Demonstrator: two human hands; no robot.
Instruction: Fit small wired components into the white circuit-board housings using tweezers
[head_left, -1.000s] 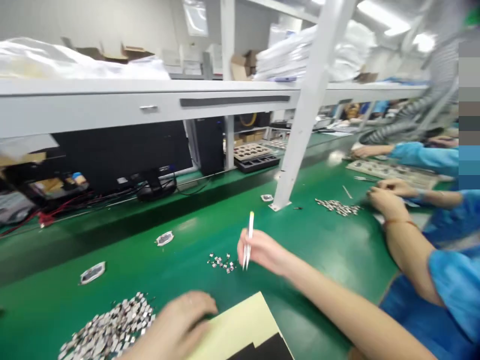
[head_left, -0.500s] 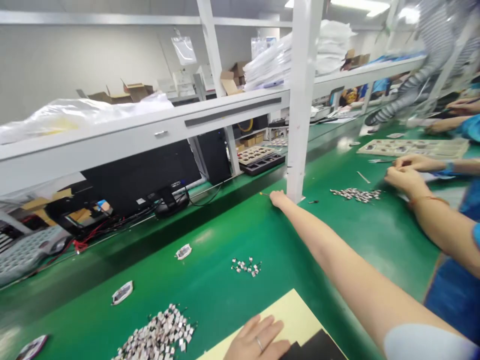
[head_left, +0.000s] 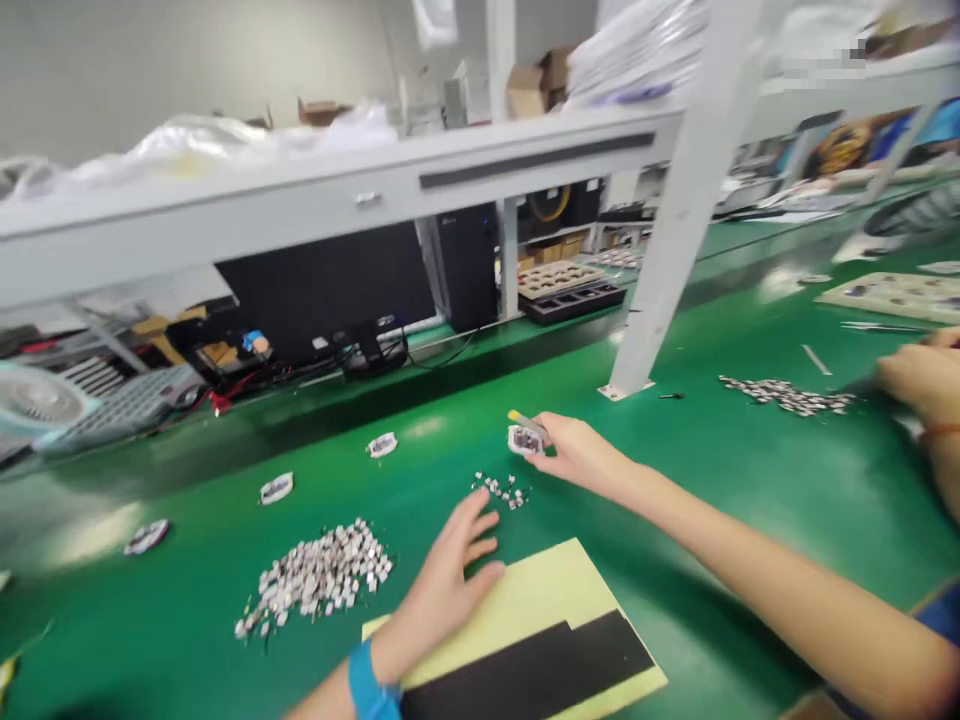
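Observation:
My right hand (head_left: 574,447) is closed on a small white-rimmed electronic unit (head_left: 523,440), held above the green bench. The same hand also has a slim grey tool with a yellow tip (head_left: 514,415), whose kind I cannot make out. My left hand (head_left: 454,565), wearing a blue wristband, hovers over a yellow sheet (head_left: 540,575) with its fingers spread and nothing in them. A dark strip (head_left: 525,665) lies on that sheet. Just beyond my left fingertips is a small cluster of white square parts with short dark leads (head_left: 511,497).
A big heap of similar white parts (head_left: 322,575) lies to the left. Several white-rimmed units (head_left: 277,488) form a row behind it. A white post (head_left: 664,250) rises from the bench. A co-worker's hand (head_left: 926,385) is at the right, near another heap (head_left: 787,394).
My right hand has come back from beside the post and now holds a white-rimmed unit along with the tool. My left hand has lifted off the yellow sheet. The view has shifted right.

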